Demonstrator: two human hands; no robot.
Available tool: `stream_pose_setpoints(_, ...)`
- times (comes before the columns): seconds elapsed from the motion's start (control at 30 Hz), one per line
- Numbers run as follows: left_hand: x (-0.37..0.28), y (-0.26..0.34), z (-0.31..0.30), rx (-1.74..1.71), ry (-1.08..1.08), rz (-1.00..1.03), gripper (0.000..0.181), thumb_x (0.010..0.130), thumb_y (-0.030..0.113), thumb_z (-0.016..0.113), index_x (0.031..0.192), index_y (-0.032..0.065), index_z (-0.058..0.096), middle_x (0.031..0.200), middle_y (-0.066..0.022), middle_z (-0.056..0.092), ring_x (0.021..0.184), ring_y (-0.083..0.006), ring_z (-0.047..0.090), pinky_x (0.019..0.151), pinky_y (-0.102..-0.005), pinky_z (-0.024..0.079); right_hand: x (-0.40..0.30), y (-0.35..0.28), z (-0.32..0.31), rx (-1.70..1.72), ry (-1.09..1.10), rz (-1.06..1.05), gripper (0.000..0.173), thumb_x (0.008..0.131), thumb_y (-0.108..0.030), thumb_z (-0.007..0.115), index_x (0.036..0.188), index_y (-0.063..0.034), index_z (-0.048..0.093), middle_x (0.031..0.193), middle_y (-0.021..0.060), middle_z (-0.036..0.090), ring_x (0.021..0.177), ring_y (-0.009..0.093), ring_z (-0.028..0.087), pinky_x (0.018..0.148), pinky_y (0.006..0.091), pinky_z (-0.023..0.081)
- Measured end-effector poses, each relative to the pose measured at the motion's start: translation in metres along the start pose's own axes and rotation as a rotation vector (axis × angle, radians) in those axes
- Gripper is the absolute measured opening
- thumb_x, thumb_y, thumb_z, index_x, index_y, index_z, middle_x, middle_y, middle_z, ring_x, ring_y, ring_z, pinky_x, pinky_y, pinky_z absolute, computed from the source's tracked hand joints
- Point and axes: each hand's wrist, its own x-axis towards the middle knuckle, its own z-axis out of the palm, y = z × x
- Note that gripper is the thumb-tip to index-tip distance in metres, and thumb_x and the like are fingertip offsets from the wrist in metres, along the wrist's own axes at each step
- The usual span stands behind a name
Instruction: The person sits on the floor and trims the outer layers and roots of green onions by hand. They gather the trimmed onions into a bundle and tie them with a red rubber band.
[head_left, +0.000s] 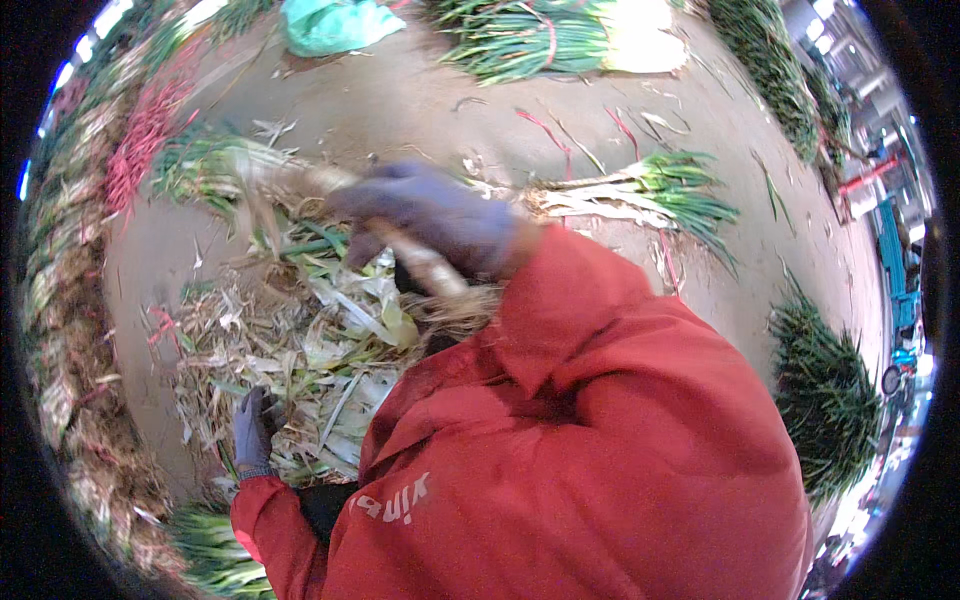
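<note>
My right hand (431, 214), in a grey-purple glove and blurred by motion, grips a white scallion stalk (424, 262) whose stringy roots (465, 306) point toward my body. Another pale stalk (326, 178) emerges at the far side of that hand; whether both are held is unclear from the blur. Lower down, my left hand (255, 433), gloved too, hovers over or touches a heap of peeled scallion leaves and skins (300, 352). Its fingers are loosely bent and apart, with nothing visible in them. Beyond my right hand lies a loose group of scallions (210, 165) with green tops.
A small scallion bunch (622, 191) lies across red ties (551, 131). Farther off are a large tied bundle (532, 37) and a green plastic bag (334, 26). Red strings (146, 139) lie along stacked scallions (75, 322) at left. Another green pile (825, 397) stands at right.
</note>
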Motion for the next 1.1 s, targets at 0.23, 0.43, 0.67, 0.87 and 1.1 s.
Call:
stream_pose_setpoints(0.23, 0.018, -0.012, -0.010, 0.221, -0.025, 0.062, 0.041, 0.081, 0.038, 0.049, 0.109, 0.0079, 0.045, 0.096, -0.0099, 0.053, 0.074, -0.0180, 0.053, 0.059, -0.0296, 0.047, -0.112, 0.029, -0.164, -0.458, 0.941, -0.410, 0.022, 0.083, -0.023, 0.051, 0.090, -0.0013, 0.052, 0.072, 0.0062, 0.059, 0.062, 0.010, 0.054, 0.058, 0.0232, 0.043)
stream_pose_setpoints(0.43, -0.002, 0.001, -0.009, 0.218, 0.141, -0.118, 0.037, 0.080, 0.038, 0.051, 0.102, 0.0094, 0.046, 0.093, -0.0093, 0.053, 0.068, -0.0169, 0.052, 0.054, -0.0282, 0.045, -0.152, 0.118, -0.273, -0.013, 1.664, -0.568, 0.019, 0.083, -0.018, 0.048, 0.094, -0.0042, 0.043, 0.079, 0.0062, 0.051, 0.063, 0.013, 0.049, 0.059, 0.0248, 0.040)
stream_pose_setpoints(0.67, -0.013, -0.010, -0.030, 0.265, 0.091, -0.250, 0.031, 0.081, 0.036, 0.052, 0.095, 0.0093, 0.046, 0.083, -0.0071, 0.053, 0.061, -0.0161, 0.051, 0.051, -0.0274, 0.044, -0.205, 0.358, -0.329, 0.592, 1.937, -0.442, 0.018, 0.083, -0.019, 0.044, 0.097, -0.0083, 0.046, 0.079, 0.0064, 0.053, 0.065, 0.016, 0.051, 0.057, 0.0272, 0.043)
stream_pose_setpoints(0.87, -0.024, 0.007, -0.015, 0.389, 0.143, -0.220, 0.030, 0.082, 0.033, 0.051, 0.099, 0.0081, 0.048, 0.081, -0.0054, 0.054, 0.060, -0.0140, 0.052, 0.050, -0.0252, 0.043, -0.189, 0.364, -0.319, 0.479, 1.795, 0.149, 0.021, 0.082, -0.021, 0.045, 0.097, -0.0076, 0.047, 0.078, 0.0075, 0.053, 0.064, 0.016, 0.052, 0.056, 0.0280, 0.043)
stream_pose_setpoints(1.1, -0.024, 0.019, -0.020, 0.447, 0.215, -0.247, 0.025, 0.084, 0.027, 0.049, 0.099, 0.0075, 0.050, 0.075, -0.0031, 0.053, 0.056, -0.0107, 0.049, 0.045, -0.0233, 0.041, -0.162, 0.375, -0.318, 0.272, 1.609, 0.449, 0.024, 0.081, -0.023, 0.046, 0.098, -0.0067, 0.048, 0.076, 0.0088, 0.054, 0.063, 0.017, 0.053, 0.055, 0.0290, 0.043)
